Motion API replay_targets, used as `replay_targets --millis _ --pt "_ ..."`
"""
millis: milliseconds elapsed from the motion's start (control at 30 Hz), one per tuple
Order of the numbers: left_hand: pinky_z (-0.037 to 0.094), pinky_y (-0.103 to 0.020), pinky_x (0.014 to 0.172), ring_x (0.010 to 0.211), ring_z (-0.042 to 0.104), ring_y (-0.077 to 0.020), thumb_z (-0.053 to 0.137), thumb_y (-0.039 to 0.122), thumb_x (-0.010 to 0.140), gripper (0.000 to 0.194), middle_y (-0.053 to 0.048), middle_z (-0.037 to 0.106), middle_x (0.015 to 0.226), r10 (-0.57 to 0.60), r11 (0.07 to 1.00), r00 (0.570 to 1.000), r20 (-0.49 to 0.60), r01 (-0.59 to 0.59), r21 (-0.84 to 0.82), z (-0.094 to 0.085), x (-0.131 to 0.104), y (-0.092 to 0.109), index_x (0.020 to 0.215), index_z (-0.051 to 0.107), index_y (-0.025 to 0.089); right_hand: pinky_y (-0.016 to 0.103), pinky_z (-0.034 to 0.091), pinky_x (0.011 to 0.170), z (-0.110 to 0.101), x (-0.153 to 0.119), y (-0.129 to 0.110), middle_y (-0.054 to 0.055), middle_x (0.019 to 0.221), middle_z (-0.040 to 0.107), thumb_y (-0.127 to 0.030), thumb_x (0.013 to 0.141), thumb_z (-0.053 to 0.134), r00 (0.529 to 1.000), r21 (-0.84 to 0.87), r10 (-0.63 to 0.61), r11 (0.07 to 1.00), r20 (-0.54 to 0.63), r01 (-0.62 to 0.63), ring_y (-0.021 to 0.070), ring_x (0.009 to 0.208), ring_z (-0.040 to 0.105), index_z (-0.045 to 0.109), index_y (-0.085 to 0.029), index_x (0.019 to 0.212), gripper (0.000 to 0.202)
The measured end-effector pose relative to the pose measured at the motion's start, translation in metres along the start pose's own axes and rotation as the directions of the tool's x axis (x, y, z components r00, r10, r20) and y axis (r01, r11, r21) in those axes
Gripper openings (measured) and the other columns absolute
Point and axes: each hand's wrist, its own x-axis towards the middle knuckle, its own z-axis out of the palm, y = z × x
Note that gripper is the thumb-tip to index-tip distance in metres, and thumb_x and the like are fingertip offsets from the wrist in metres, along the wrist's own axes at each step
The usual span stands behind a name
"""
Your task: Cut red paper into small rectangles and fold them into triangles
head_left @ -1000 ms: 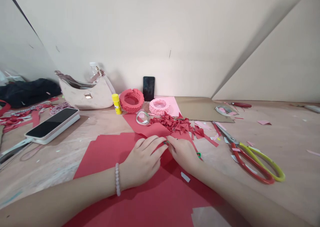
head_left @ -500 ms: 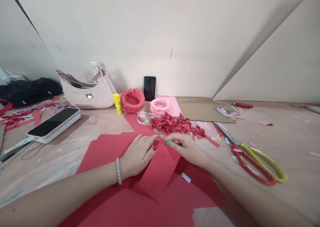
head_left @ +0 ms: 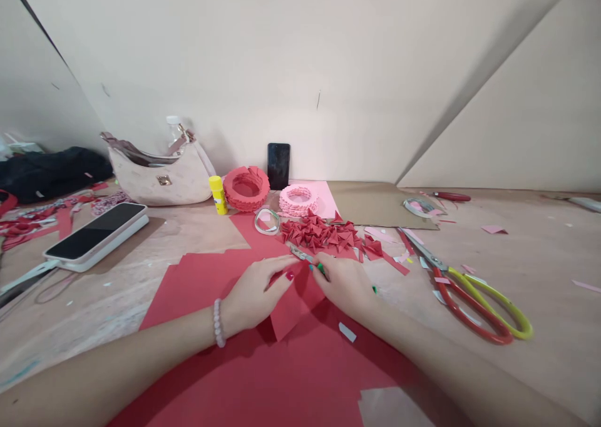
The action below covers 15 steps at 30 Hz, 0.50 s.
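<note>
Between my hands is a piece of red paper [head_left: 286, 311], bent up above larger red sheets [head_left: 248, 377]. My left hand [head_left: 256, 292], with a beaded bracelet at the wrist, is closed on its left side. My right hand [head_left: 345, 286] grips a small cutter with a green handle [head_left: 321, 268]; its metal end [head_left: 300, 253] points up and left past the fingertips, at the paper's top edge. Just beyond lies a heap of folded red paper pieces [head_left: 322, 231]. A white scrap [head_left: 347, 332] rests on the red sheets by my right wrist.
Large scissors [head_left: 469, 295] lie to the right. Behind stand a yellow glue stick [head_left: 218, 195], a red ring [head_left: 246, 189], a pink ring [head_left: 298, 200] and a black phone [head_left: 278, 166]. A handbag [head_left: 159, 176] and another phone [head_left: 96, 236] are at left.
The red paper between my hands has been bent up and looks shorter. My right hand has turned over the cutter, whose metal end shows more. The view has shifted slightly.
</note>
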Motion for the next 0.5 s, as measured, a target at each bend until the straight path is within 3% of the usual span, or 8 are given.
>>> replay_targets --millis 100,200,333,400,500 --pt "0.033 -0.043 0.097 0.112 0.046 -0.0227 0.044 0.027 0.079 0.038 -0.006 0.049 0.124 0.033 0.969 0.999 0.044 -0.042 0.243 0.003 -0.003 0.002 0.115 0.051 0.019 0.024 0.023 0.048 0.001 0.0 0.0 0.003 0.068 0.067 -0.022 0.081 0.041 1.0 -0.022 -0.023 0.999 0.016 0.024 0.0157 0.06 0.06 0.059 -0.019 0.08 0.018" --pt "0.019 -0.055 0.1 0.118 0.038 -0.0292 0.043 0.025 0.079 0.034 -0.01 0.047 0.126 0.134 0.847 0.985 0.106 -0.169 0.504 0.008 -0.007 0.004 0.111 0.054 0.016 0.025 0.024 0.05 0.001 -0.001 -0.002 0.004 0.073 0.068 -0.022 0.082 0.04 0.998 -0.053 -0.064 0.996 0.017 0.064 0.0167 0.064 0.06 0.058 -0.02 0.087 0.019" --pt "0.019 -0.048 0.103 0.122 0.033 -0.0277 0.032 0.019 0.085 0.036 -0.012 0.047 0.126 0.239 0.715 0.948 0.209 -0.317 0.623 0.018 -0.011 0.001 0.114 0.051 0.011 0.026 0.025 0.051 0.004 -0.004 -0.005 0.005 0.071 0.066 -0.024 0.082 0.041 0.993 -0.136 -0.109 0.984 0.044 0.114 0.0187 0.065 0.06 0.056 -0.019 0.089 0.018" --pt "0.027 -0.042 0.1 0.119 0.037 -0.0273 0.031 0.019 0.085 0.04 -0.015 0.045 0.127 0.202 0.711 0.945 0.258 -0.323 0.625 0.022 -0.011 -0.001 0.119 0.047 0.006 0.027 0.026 0.053 0.002 -0.005 -0.008 0.006 0.074 0.065 -0.024 0.083 0.04 0.99 -0.156 -0.131 0.978 0.06 0.139 0.0194 0.067 0.059 0.056 -0.018 0.09 0.018" --pt "0.03 -0.039 0.099 0.121 0.035 -0.0279 0.028 0.019 0.085 0.044 -0.018 0.04 0.13 0.146 0.719 0.938 0.315 -0.319 0.617 0.025 -0.011 -0.004 0.123 0.042 0.002 0.027 0.028 0.055 -0.01 -0.004 -0.01 0.007 0.082 0.064 -0.024 0.082 0.041 0.989 -0.174 -0.135 0.974 0.06 0.143 0.0202 0.073 0.058 0.053 -0.018 0.095 0.018"
